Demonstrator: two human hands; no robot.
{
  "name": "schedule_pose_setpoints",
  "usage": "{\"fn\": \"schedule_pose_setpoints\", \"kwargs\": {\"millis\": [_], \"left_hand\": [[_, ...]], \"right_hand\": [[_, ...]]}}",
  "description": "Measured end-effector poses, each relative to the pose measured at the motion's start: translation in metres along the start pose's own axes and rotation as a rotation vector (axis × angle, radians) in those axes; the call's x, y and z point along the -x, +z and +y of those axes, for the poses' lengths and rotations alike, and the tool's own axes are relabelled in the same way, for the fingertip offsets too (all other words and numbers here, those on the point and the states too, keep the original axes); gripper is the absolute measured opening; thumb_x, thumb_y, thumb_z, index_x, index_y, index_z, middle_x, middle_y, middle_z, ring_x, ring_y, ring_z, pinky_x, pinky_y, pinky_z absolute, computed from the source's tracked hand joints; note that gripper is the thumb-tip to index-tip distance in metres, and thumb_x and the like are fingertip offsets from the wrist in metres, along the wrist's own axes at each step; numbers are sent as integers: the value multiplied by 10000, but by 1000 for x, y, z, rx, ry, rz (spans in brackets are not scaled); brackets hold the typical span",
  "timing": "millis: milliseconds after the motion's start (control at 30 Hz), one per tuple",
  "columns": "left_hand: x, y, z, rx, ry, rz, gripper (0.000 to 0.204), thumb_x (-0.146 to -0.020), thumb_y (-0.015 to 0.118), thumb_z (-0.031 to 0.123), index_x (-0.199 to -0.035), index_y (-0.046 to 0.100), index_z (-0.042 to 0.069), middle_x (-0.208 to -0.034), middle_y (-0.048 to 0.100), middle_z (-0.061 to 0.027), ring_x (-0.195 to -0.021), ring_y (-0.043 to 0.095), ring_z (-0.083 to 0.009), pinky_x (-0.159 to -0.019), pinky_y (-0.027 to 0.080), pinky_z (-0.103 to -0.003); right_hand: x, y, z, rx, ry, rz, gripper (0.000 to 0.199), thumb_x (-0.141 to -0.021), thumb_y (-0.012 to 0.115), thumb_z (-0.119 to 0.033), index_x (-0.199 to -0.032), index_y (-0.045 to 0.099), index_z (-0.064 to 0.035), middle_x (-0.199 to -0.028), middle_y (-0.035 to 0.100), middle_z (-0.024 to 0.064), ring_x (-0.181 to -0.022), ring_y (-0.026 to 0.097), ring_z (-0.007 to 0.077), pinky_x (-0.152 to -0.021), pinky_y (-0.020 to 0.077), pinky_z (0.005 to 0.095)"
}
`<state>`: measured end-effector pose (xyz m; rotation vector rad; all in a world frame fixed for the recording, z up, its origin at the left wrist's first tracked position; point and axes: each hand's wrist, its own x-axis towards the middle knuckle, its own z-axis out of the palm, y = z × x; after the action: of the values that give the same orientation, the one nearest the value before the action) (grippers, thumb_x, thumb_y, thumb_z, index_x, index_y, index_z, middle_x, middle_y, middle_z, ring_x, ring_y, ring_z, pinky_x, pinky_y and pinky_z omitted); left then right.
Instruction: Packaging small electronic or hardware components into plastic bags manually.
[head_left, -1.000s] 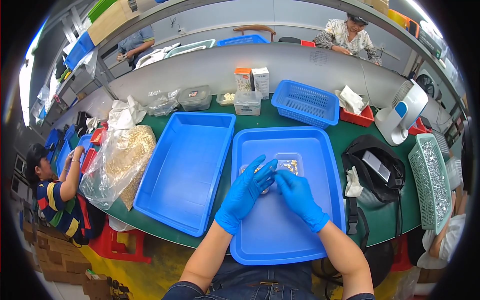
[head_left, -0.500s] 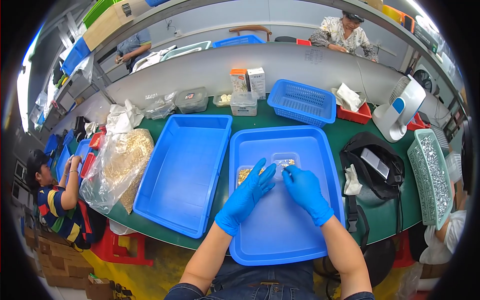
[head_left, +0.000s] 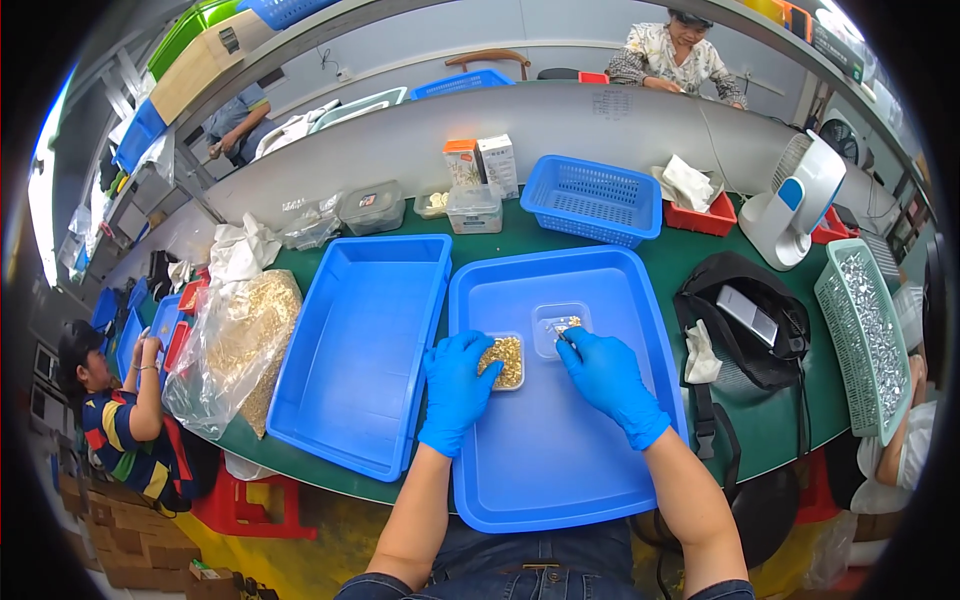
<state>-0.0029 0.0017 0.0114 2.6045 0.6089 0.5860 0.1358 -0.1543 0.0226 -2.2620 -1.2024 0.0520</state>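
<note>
Thumb and fingers apart, left hand (head_left: 458, 388) rests against well-filled tub (head_left: 522, 358); right hand (head_left: 612, 382) at sparser tub (head_left: 544, 324), hold unclear — both tubs in blue tray's (head_left: 560, 475) far half. Work seems part-done.

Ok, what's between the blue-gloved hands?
In the head view: a clear square plastic tub of small golden pieces by the left hand, then bare blue plastic tray, with another clear plastic tub at the right hand.

Both forearms (head_left: 413, 520) reach forward, left hand (head_left: 457, 388) with thumb (head_left: 489, 377) spread, right hand (head_left: 610, 378) with fingers (head_left: 573, 352) bent downward.
</note>
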Motion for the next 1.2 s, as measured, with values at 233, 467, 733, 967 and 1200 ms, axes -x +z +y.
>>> {"fn": "schedule_pose_setpoints", "kwargs": {"millis": [233,467,733,967,1200], "left_hand": [[2,11,-2,-137,89,52,169,-699,695,127,-858,648,95,-903,584,-59,-892,536,-277,-800,371,-379],[0,13,-6,190,22,154,112,-753,669,108,-860,647,82,-837,593,-60,-797,562,-218,-736,413,-338],[3,-4,12,1111,-361,-66,120,-851,622,100,-937,656,24,-896,639,-45,-813,586,-107,-726,469,-234],[3,-9,13,1278,-432,-117,136,-860,608,100,-950,659,12,-910,644,-47,-836,588,-110,-774,465,-236],[3,-5,6,1308,-400,-154,172,-858,612,118,-994,652,21,-931,653,-56,-861,594,-113,-802,466,-239]], "right_hand": [[6,-2,-16,-32,-55,-83,214,-902,497,-246,-988,614,-89,-793,645,153,-665,626,328,-594,495,416],[11,3,-22,-119,-127,-53,207,-888,529,-221,-1010,627,-87,-808,647,151,-698,627,332,-618,499,400],[10,3,-28,-264,-201,82,170,-862,582,-159,-1000,647,-83,-837,650,129,-718,638,285,-632,506,345],[9,3,-31,-309,-190,136,155,-848,604,-115,-993,649,-80,-828,643,105,-707,637,244,-626,505,312],[9,3,-31,-320,-195,131,149,-855,601,-118,-990,650,-81,-831,649,99,-709,642,231,-628,507,309]]}}
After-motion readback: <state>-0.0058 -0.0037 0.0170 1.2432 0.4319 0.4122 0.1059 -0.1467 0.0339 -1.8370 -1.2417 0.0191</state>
